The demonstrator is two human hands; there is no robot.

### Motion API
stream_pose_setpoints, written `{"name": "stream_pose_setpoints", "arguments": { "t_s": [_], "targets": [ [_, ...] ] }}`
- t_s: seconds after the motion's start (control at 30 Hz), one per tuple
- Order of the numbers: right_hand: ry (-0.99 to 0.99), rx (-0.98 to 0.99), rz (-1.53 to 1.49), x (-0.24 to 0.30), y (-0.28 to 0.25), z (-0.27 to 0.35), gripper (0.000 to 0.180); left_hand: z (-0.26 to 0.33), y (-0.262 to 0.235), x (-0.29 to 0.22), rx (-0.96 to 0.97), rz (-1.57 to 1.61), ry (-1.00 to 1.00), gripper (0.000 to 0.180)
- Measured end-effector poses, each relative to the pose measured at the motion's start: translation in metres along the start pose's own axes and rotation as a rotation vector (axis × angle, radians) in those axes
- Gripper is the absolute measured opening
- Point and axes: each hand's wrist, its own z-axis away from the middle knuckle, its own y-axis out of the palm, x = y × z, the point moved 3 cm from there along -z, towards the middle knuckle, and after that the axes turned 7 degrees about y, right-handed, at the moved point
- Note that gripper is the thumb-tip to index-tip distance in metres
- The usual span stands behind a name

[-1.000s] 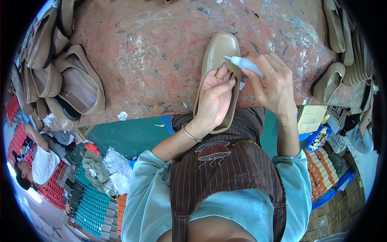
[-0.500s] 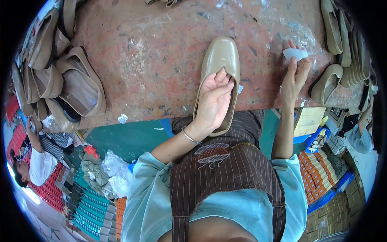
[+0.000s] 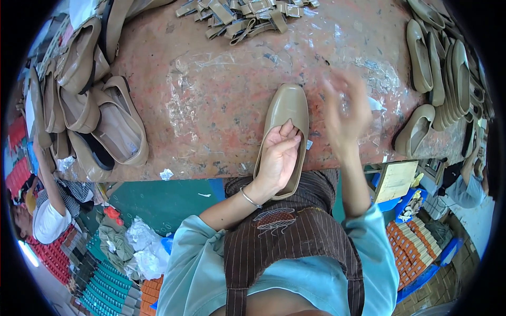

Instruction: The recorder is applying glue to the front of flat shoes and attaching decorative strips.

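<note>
A beige square-toed slip-on shoe (image 3: 287, 105) stands at the table's near edge, toe pointing away from me. My left hand (image 3: 280, 158) reaches into its opening, the thumb and fingers closed on the front edge of the upper. Right of the shoe, my right hand (image 3: 348, 113) is raised over the table, its fingers smeared by motion. Beside that hand, a small whitish translucent bottle (image 3: 376, 104) lies on the table, partly hidden. Farther off is a pile of beige looped strap pieces (image 3: 247, 16).
Beige shoes (image 3: 118, 126) are stacked at the left table edge, and more shoes (image 3: 421, 63) line the right. The worn reddish table (image 3: 211, 105) carries scraps and smears. A co-worker (image 3: 50, 216) is at the left; another person (image 3: 469, 187) is at the right.
My right hand has let go of the whitish bottle and moved left toward the shoe. The view has tilted, bringing the strap pile into sight. My left hand keeps its hold.
</note>
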Motion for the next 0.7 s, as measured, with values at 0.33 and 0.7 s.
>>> {"name": "stream_pose_setpoints", "arguments": {
  "t_s": [0.33, 0.7],
  "targets": [
    [0.058, 0.131, -0.072, -0.033, 0.068, -0.083, 0.023, -0.006, -0.001, 0.006, 0.031, 0.061, -0.004, 0.023],
    [0.692, 0.507, -0.559, -0.022, 0.007, 0.015, 0.009, -0.005, 0.004, 0.002, -0.016, -0.001, 0.007, 0.029]
  ]
}}
